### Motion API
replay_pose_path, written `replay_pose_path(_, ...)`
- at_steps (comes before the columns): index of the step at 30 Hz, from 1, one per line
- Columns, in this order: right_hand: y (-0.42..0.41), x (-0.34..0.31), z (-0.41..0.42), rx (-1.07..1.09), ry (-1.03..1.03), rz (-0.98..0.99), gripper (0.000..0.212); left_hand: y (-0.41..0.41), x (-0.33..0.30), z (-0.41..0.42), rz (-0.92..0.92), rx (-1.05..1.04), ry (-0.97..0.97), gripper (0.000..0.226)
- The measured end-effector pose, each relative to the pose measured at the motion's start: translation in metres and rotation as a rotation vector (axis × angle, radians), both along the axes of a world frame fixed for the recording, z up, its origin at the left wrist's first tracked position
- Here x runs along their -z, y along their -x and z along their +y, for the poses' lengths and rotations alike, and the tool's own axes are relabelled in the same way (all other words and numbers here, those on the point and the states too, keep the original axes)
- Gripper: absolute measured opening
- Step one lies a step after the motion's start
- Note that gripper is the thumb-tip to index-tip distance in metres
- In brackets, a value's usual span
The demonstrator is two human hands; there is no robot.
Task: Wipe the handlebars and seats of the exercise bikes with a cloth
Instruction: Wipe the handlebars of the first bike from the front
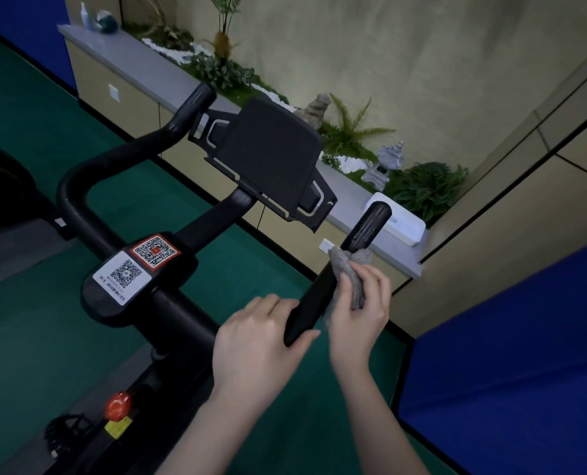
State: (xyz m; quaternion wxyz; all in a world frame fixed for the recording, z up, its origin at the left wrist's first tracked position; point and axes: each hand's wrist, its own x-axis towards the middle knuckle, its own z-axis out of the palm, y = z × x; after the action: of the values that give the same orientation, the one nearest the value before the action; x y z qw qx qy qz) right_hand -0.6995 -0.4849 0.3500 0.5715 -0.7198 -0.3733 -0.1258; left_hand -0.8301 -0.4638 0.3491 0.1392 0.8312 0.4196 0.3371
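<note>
A black exercise bike fills the middle of the view. Its right handlebar [360, 241] rises toward the upper right; its left handlebar [120, 156] curves up at the left. My left hand [254, 341] grips the lower part of the right handlebar. My right hand [360, 303] holds a grey cloth [348, 269] wrapped against the same bar, just above my left hand. The bike's seat is out of view.
A black tablet holder [268, 156] sits between the bars, above a panel with QR stickers [138, 269]. A red knob [118, 404] is lower left. Behind stands a grey ledge [127, 53] with plants, stone lanterns and a white box [401, 224]. Blue mats [511, 354] lie right.
</note>
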Motion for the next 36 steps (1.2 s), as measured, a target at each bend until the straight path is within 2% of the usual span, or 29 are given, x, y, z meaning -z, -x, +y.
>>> replay_pose_path(9,-0.012,0.004,0.002,0.017,-0.024,0.028,0.014,0.000,0.001,0.000,-0.010,0.006,-0.018,0.039)
replay_pose_path(15,-0.012,0.004,0.010,0.066,-0.081,0.158,0.013,-0.001,0.002,-0.001,0.002,-0.006,-0.039,0.036)
replay_pose_path(19,0.008,0.021,0.000,0.089,-0.129,0.427,0.013,0.005,0.004,-0.001,0.002,0.004,-0.017,0.036)
replay_pose_path(21,-0.003,0.021,0.001,0.055,-0.152,0.606,0.013,-0.004,0.002,-0.004,0.025,-0.015,-0.040,0.035)
replay_pose_path(23,-0.006,0.017,0.006,0.045,-0.165,0.706,0.012,-0.001,0.001,-0.003,0.016,-0.007,-0.028,0.035)
replay_pose_path(30,0.007,0.022,-0.011,-0.165,-0.194,1.083,0.017,-0.001,0.002,-0.002,0.027,-0.006,-0.035,0.035)
replay_pose_path(36,-0.004,0.010,-0.010,-0.339,-0.130,1.222,0.019,0.000,0.004,-0.002,0.016,-0.004,-0.048,0.040)
